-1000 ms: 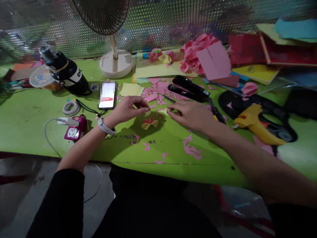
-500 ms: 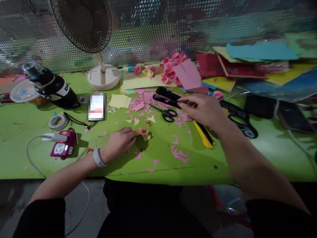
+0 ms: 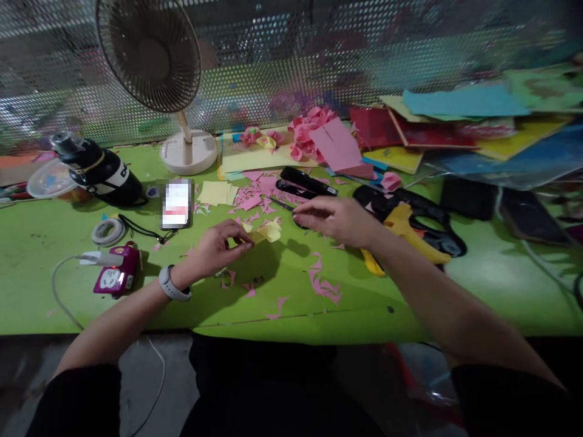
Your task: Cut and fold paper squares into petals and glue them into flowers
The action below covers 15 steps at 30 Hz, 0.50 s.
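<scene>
1. Two hands over the counter (image 3: 36,261). Left hand (image 3: 218,249) pinching a curled yellow paper piece (image 3: 272,231) between thumb and fingertips, near mid-counter.
2. Right hand (image 3: 339,220) at the scissors (image 3: 281,203), handles mostly covered; cannot tell whether gripped.
3. Best handling, probably: light pinch at one edge, curl uncrushed, blades angled away from left fingertips.
4. Beyond: pink scraps (image 3: 252,200), black stapler (image 3: 307,181); rightward, yellow glue gun (image 3: 416,240).
</scene>
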{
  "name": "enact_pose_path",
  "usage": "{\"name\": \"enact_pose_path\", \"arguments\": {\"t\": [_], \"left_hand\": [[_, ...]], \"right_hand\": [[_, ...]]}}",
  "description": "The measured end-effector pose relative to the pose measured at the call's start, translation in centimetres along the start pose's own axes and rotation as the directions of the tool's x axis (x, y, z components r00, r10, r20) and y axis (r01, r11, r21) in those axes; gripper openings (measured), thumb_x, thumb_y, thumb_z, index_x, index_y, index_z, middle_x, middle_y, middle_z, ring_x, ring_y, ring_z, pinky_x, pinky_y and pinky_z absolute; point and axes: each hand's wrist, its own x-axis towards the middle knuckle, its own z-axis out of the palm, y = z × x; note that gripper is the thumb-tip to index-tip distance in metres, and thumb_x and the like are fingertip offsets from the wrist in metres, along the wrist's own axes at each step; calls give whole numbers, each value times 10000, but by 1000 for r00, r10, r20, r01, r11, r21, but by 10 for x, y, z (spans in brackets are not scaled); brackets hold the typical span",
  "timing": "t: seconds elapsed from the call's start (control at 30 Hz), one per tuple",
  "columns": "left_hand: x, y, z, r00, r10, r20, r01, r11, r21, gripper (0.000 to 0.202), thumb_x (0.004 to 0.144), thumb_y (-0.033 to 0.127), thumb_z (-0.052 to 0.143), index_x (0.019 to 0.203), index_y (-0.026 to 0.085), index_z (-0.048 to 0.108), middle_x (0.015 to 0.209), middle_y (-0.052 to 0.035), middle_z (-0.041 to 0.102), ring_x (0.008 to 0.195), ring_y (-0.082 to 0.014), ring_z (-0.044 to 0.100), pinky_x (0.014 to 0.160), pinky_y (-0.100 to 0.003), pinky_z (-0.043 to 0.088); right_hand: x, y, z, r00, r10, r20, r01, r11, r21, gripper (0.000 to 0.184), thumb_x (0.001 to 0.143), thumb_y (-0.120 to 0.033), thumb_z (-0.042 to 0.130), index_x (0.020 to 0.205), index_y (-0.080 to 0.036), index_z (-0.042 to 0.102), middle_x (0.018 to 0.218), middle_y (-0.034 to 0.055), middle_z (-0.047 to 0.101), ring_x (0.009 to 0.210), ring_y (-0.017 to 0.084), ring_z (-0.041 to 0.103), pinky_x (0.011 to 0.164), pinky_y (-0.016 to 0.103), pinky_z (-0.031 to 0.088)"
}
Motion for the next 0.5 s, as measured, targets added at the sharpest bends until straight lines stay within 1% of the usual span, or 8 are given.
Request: {"name": "enact_pose_path", "arguments": {"t": [0.07, 0.1, 0.2, 0.27, 0.33, 0.4, 0.47, 0.5], "left_hand": [[5, 1, 5, 1000, 13, -6, -13, 1000, -26, 95, 885, 254, 643, 877, 180, 701, 903, -62, 691, 821, -145, 646, 751, -288, 528], [7, 2, 7, 1000, 14, -5, -14, 999, -36, 105, 888, 264, 641, 875, 179, 701, 909, -65, 692, 828, -147, 646, 757, -293, 529], [13, 4, 12, 1000, 4, -3, -5, 998, -60, 124, 892, 289, 643, 876, 182, 702, 916, -68, 697, 844, -152, 644, 775, -306, 528], [16, 6, 13, 1000, -10, -24, 8, 997, -76, 125, 888, 295, 654, 869, 182, 704, 894, -63, 699, 828, -148, 640, 769, -303, 526], [19, 7, 12, 998, -22, -57, 17, 996, -93, 121, 881, 291, 668, 863, 178, 708, 875, -61, 697, 815, -144, 635, 763, -300, 526], [21, 7, 12, 996, -19, -83, 11, 996, -88, 106, 877, 271, 675, 864, 173, 712, 869, -64, 691, 824, -146, 632, 767, -303, 528], [23, 7, 12, 995, 3, -104, -10, 998, -60, 82, 877, 239, 673, 872, 168, 714, 875, -67, 685, 840, -148, 631, 774, -305, 529], [24, 7, 13, 994, 19, -110, -23, 999, -42, 73, 879, 225, 670, 876, 167, 714, 879, -69, 685, 849, -150, 632, 776, -306, 530]], "right_hand": [[-3, -11, 13, 991, 0, 130, -12, 996, 93, 423, 830, -547, 654, 1060, -203, 744, 947, 88, 763, 786, 225, 701, 694, 370, 560], [-4, -15, 18, 987, -3, 159, -16, 993, 116, 430, 821, -533, 668, 1081, -198, 738, 951, 93, 763, 801, 225, 705, 707, 373, 567], [-4, -18, 28, 985, 4, 172, -43, 973, 227, 380, 818, -476, 684, 1072, -198, 730, 936, 94, 758, 797, 217, 712, 709, 372, 583], [-4, -16, 31, 982, 28, 187, -95, 926, 364, 357, 829, -452, 678, 1071, -192, 712, 942, 94, 751, 768, 207, 716, 685, 361, 590], [-3, -13, 31, 977, 62, 206, -154, 871, 467, 391, 831, -430, 679, 1133, -181, 669, 962, 100, 740, 740, 204, 719, 658, 355, 590], [-3, -10, 31, 981, 96, 167, -167, 854, 493, 453, 829, -421, 681, 1207, -181, 612, 988, 103, 722, 733, 205, 715, 640, 355, 585], [-4, -7, 31, 992, 102, 74, -125, 873, 471, 471, 834, -435, 674, 1226, -194, 573, 988, 94, 700, 706, 197, 695, 613, 350, 569], [-5, -7, 31, 995, 95, 20, -94, 891, 445, 454, 836, -445, 671, 1204, -202, 568, 975, 84, 689, 681, 187, 676, 593, 341, 555]]}}
